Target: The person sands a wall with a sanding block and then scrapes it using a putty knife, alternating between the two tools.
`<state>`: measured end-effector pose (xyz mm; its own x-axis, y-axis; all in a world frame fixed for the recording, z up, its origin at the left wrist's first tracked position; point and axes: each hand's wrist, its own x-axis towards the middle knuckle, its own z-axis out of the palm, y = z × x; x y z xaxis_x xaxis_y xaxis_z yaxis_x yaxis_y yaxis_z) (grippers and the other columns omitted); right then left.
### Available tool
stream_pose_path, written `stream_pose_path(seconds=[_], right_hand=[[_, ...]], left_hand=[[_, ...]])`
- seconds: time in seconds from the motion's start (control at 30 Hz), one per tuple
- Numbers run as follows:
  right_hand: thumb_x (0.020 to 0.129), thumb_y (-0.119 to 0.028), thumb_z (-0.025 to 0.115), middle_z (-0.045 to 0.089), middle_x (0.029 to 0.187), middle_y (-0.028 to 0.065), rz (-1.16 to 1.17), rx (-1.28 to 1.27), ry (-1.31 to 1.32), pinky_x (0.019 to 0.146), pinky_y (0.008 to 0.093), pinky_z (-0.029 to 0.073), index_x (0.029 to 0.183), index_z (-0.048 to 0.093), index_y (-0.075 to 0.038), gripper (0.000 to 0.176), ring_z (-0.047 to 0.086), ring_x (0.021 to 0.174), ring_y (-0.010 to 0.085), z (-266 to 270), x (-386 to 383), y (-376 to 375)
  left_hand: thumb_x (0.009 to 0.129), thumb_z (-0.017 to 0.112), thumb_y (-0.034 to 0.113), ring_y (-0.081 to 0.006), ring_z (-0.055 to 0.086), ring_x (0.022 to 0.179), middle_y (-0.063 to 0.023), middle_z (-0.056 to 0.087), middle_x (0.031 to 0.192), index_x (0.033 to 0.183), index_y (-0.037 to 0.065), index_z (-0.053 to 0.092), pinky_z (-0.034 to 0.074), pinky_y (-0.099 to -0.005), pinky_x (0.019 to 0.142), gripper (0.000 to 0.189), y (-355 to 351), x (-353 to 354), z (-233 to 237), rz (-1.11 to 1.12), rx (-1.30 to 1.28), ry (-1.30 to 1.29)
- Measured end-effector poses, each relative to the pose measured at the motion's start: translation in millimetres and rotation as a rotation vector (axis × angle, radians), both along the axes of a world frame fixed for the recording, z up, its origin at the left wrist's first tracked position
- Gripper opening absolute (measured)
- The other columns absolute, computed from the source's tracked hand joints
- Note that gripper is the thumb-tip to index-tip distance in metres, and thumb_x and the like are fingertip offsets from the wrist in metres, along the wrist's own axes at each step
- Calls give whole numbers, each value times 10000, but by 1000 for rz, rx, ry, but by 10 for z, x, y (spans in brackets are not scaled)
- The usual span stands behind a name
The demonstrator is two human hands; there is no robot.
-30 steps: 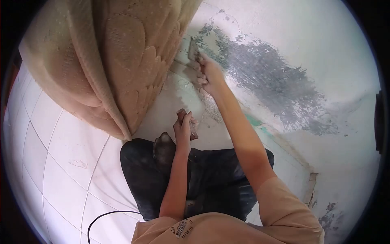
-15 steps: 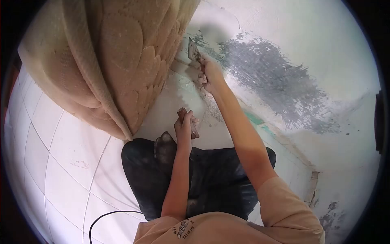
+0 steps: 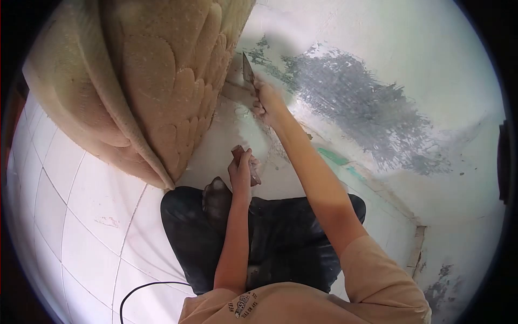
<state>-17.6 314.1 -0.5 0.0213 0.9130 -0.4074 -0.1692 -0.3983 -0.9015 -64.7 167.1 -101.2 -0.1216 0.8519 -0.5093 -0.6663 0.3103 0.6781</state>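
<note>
My right hand (image 3: 265,101) grips the handle of a scraper (image 3: 248,69), its flat blade close to the white wall beside the large carved brown sculpture (image 3: 151,81). Lower down, my left hand (image 3: 241,167) is closed round a brownish block-like tool (image 3: 253,171) above my lap. A rough grey patch (image 3: 356,102) spreads over the wall (image 3: 421,70), to the right of the scraper. Whether the blade touches the wall is hard to tell.
White floor tiles (image 3: 81,216) lie at the left, with a black cable (image 3: 141,286) at the lower left. A green strip (image 3: 333,156) runs along the wall's base. My crossed legs (image 3: 291,227) are below my hands.
My right hand and the scraper have moved a little left and slightly down, with the blade now seen more edge-on. My left hand has shifted slightly left. The sculpture appears further left.
</note>
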Motion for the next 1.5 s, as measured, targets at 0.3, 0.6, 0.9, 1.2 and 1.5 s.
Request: stream_pose_path(seconds=[0.3, 0.6, 0.9, 1.2, 1.5], right_hand=[[917, -121, 334, 377, 655, -33, 11, 36, -66, 305, 170, 174, 1344, 401, -154, 434, 233, 394, 32, 171, 961, -612], [850, -67, 379, 404, 666, 0, -12, 36, -66, 316, 199, 217, 1249, 517, -118, 425, 279, 400, 67, 139, 711, -347], [894, -106, 363, 425, 673, -8, -73, -46, 81, 303, 167, 195, 1195, 522, -113, 340, 254, 388, 42, 270, 836, -478], [889, -99, 395, 441, 673, -3, -18, 88, -4, 311, 187, 201, 1268, 490, -116, 391, 261, 383, 52, 137, 874, -555], [915, -130, 385, 444, 682, -10, -5, 119, -21, 295, 166, 202, 1366, 355, -98, 453, 252, 378, 34, 167, 1052, -614]], left_hand=[[806, 599, 305, -124, 530, 621, -34, 540, 688, 825, 65, 539, 434, -257, 597, 248, -4, 24, 26, 8, 0, 36], [798, 600, 317, -128, 526, 624, -34, 542, 692, 792, 78, 537, 438, -255, 602, 247, -28, -5, 16, -21, 36, 48], [828, 592, 296, -106, 510, 607, -25, 535, 666, 755, 66, 554, 419, -246, 577, 244, -29, 24, 82, -10, 9, 39], [827, 599, 301, -113, 530, 640, -24, 540, 671, 767, 58, 561, 431, -250, 599, 253, 0, 12, -19, 14, -1, 35], [832, 592, 295, -116, 495, 532, -44, 525, 625, 749, 42, 562, 431, -254, 610, 268, -15, -5, 38, 0, 26, 22]])
